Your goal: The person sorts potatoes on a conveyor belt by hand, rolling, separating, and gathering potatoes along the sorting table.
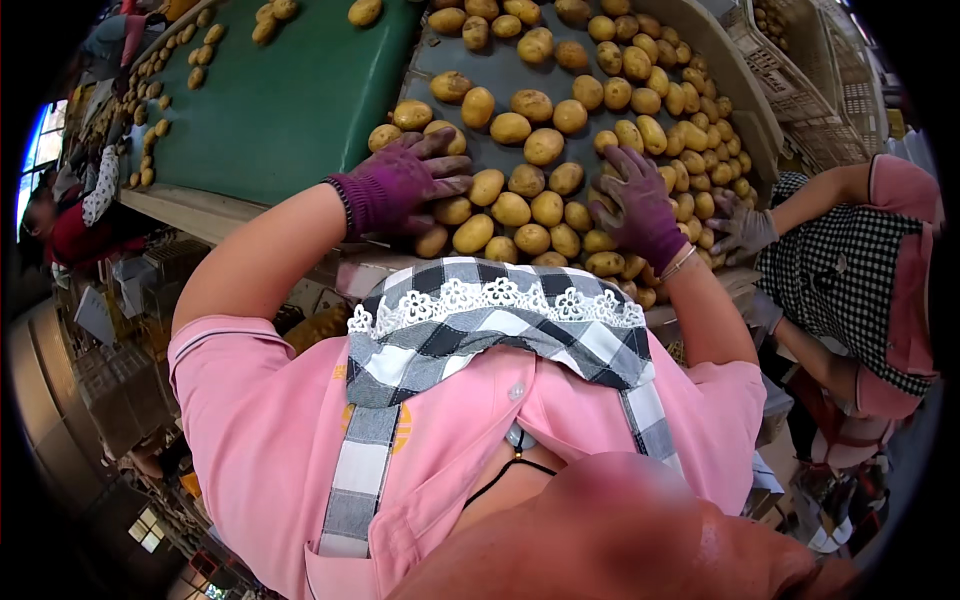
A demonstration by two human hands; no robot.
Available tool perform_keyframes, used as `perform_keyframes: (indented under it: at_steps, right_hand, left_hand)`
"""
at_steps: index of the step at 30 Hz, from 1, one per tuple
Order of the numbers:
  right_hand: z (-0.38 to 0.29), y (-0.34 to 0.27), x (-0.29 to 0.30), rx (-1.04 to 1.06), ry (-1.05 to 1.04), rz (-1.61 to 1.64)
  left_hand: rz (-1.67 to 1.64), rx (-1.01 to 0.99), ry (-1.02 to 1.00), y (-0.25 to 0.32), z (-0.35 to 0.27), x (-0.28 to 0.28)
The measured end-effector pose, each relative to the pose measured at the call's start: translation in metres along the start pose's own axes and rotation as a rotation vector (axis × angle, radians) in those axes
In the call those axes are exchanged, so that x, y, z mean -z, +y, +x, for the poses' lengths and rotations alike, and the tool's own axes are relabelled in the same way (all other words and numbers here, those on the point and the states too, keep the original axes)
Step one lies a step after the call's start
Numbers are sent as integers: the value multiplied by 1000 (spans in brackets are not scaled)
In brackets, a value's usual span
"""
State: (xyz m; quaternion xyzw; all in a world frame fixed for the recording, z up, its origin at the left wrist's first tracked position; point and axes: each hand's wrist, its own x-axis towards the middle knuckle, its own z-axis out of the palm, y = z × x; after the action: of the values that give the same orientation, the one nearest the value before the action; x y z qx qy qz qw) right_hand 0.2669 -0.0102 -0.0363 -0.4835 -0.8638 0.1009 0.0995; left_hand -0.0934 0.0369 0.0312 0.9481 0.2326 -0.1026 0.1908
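Many yellow-brown potatoes (532, 238) lie loose on a grey table surface (487, 82) before me. In a dirt-stained purple glove, my left hand (409, 180) spreads its fingers over potatoes at the left edge, touching them, beside the green conveyor belt. My right hand (634, 199), also in a purple glove, rests on potatoes at the front right with its fingers apart. Neither hand plainly grips a single potato, though both palms are hidden. Between the hands sits a loose cluster of potatoes, and a denser pile (694, 139) banks against the right side wall.
The green conveyor belt (262, 97) bears a few potatoes at left. A raised wall (750, 97) bounds the table at right, with plastic crates (795, 82) beyond. At right a co-worker's gloved hand (742, 225) touches the pile. Another person (67, 217) is at far left.
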Motion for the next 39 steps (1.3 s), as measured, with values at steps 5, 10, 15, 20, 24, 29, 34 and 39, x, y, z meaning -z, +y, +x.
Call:
perform_keyframes:
  at_steps: [5,10,15,20,24,29,34,39]
  right_hand:
    - [-68,47,-28,-267,113,144]
    - [-66,81,-26,-403,-10,-315]
    - [-1,59,-2,-286,252,182]
    - [26,34,-44,-340,-430,-180]
    - [4,53,-20,-780,-188,1321]
    - [-2,26,7,-550,96,1643]
    - [42,-46,40,-84,-40,1595]
    - [48,-6,9,-235,246,355]
  left_hand:
    - [-37,48,-15,-12,-40,-6]
    - [-141,223,103,-31,-43,-5]
    - [-34,310,185,-23,-36,0]
    - [-34,128,124,1,5,8]
    - [-29,98,136,-11,-6,-15]
    - [-111,160,167,-12,-9,-9]
    - [-1504,308,362,31,45,3]
    - [-1685,236,527,3,44,-4]
